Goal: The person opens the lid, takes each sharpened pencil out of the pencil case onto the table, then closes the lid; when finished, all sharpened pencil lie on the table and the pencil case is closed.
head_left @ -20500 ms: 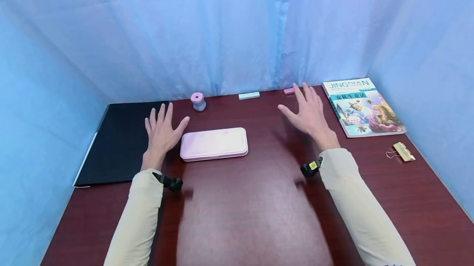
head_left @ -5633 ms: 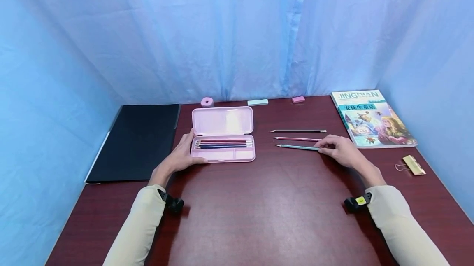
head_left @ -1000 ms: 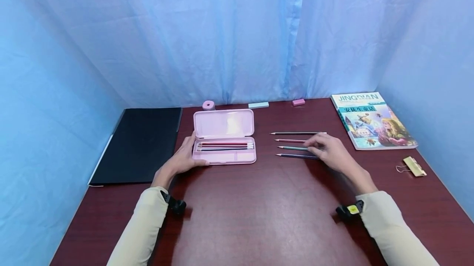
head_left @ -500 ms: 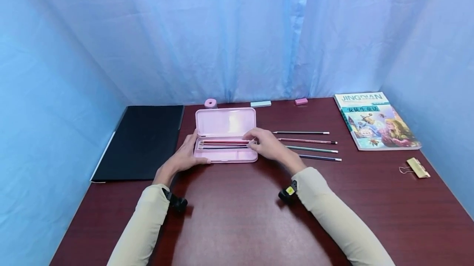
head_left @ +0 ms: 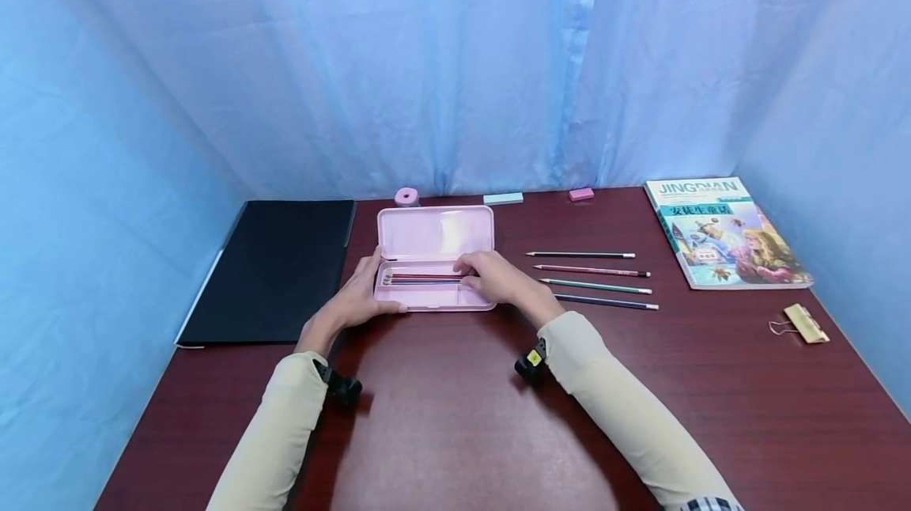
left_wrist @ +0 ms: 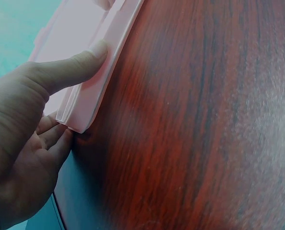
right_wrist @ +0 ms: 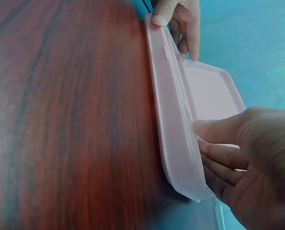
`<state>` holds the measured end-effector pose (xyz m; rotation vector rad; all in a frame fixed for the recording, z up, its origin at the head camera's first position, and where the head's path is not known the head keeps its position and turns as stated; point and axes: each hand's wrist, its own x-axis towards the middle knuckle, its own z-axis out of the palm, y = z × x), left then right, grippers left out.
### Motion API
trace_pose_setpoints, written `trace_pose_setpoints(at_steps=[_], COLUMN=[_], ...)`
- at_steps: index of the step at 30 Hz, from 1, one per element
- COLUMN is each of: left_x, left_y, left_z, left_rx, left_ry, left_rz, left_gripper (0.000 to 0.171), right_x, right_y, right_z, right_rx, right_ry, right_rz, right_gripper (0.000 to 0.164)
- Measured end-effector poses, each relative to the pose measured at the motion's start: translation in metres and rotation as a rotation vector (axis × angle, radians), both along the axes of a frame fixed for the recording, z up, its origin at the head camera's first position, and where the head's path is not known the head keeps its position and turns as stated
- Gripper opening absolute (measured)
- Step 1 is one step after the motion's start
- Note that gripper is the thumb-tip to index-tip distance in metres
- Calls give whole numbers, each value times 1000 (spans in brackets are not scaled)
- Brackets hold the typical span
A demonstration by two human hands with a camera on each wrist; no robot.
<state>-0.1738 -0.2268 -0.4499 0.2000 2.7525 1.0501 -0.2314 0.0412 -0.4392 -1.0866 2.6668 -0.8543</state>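
Note:
A pink pencil case [head_left: 436, 234] lies with its lid raised. My left hand [head_left: 352, 293] grips its left end, thumb on the front wall and fingers behind; the left wrist view shows this grip too. Inside the long compartment lie several pencils [head_left: 420, 277], red and blue ones among them. My right hand [head_left: 496, 278] reaches into the case's right part, its thumb and fingers over the pencils' right ends. Whether it pinches one is hidden, also in the right wrist view. To the right, a black [head_left: 580, 255], a red [head_left: 591, 270], a green [head_left: 598, 286] and a dark blue pencil [head_left: 608, 301] lie in a row.
Behind the case stand a pink-topped small round object [head_left: 406, 196], a pale green block [head_left: 503, 198] and a pink eraser [head_left: 581, 194]. A black folder [head_left: 274, 270] lies left. On the right are a book [head_left: 726, 234] and a gold binder clip [head_left: 804, 323]. Blue curtains enclose the table.
Since the oldest frame the case has been opened and pencils laid out in a row. In the last second my right hand left that row and moved left into the case. My left hand stayed.

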Motion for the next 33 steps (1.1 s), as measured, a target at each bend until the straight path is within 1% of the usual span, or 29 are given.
trace_pose_setpoints(at_steps=[8, 12, 16, 20, 25, 28, 33], left_x=[0, 0, 1, 0, 0, 1, 1], left_y=[0, 1, 0, 0, -1, 0, 0], left_z=[0, 1, 2, 2, 1, 2, 2], left_rx=[-2, 4, 0, -5, -1, 1, 5], left_ry=[-4, 2, -7, -13, -7, -7, 2], left_rz=[-3, -10, -7, -7, -6, -3, -9], left_gripper=[118, 118, 118, 119, 117, 118, 118], right_x=[-7, -7, -7, -6, -5, -3, 0], right_y=[-2, -3, -2, -2, 2, 11, 34], right_z=[1, 1, 1, 0, -2, -2, 3], right_rx=[29, 41, 23, -9, -55, -104, -197], right_ry=[-17, -26, -47, -81, -81, -77, -53], right_rz=[42, 39, 26, 4, -58, -95, -111], right_gripper=[14, 12, 11, 8, 8, 8, 9])
